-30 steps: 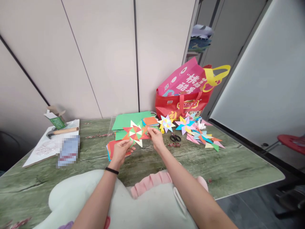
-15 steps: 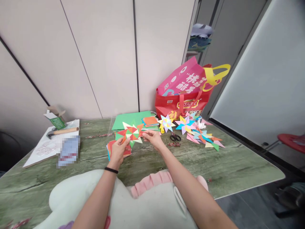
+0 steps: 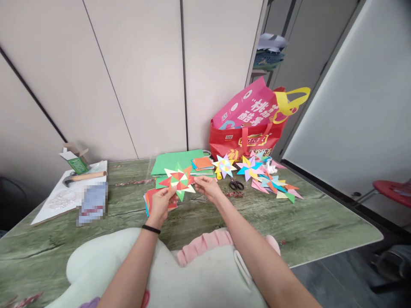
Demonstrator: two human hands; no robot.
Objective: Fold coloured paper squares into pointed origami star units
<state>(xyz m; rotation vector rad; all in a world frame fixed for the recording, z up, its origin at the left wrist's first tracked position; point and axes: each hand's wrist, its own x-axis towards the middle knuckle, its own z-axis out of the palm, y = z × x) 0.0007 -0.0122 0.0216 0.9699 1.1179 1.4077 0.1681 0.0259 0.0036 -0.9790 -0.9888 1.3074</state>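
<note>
Pinch by left hand [image 3: 162,202] at lower left and right hand [image 3: 208,187] at right tip, grasping red, orange, green and cream folded-paper star [image 3: 180,178]. Held above green wood-grain surface [image 3: 195,216], before flat green stack [image 3: 176,160] near far edge.

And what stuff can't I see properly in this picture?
In the head view:
Lower left of the paper star: behind the left hand.
Part of the red-topped paper stack: behind that hand too.
The blue thing: blurred into squares.
The red chair: cut off by the right edge.
Writing on the green box: too small.
</note>
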